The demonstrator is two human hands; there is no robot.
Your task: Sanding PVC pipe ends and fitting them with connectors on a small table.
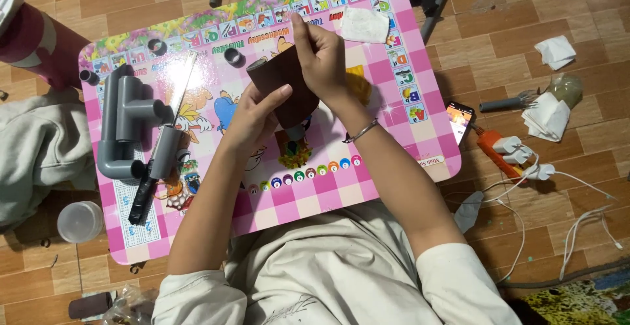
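Note:
Both my hands are raised over the middle of a pink cartoon-printed children's table [407, 148]. They hold a dark brown sheet, like sandpaper [283, 79], curled around something I cannot make out. My left hand [252, 115] grips the sheet from below and the left. My right hand [321, 56] wraps its upper right side, fingers closed over it. A thin bracelet sits on my right wrist.
On the table's left lie a grey pipe assembly with elbows and a tee [125, 125], a hacksaw [161, 144], small grey pipe rings [233, 56] and a white cloth [364, 24]. On the tiled floor: phone [459, 118], orange power strip with plugs [502, 151], tissues [554, 53], clear cup [80, 221], grey garment [39, 151].

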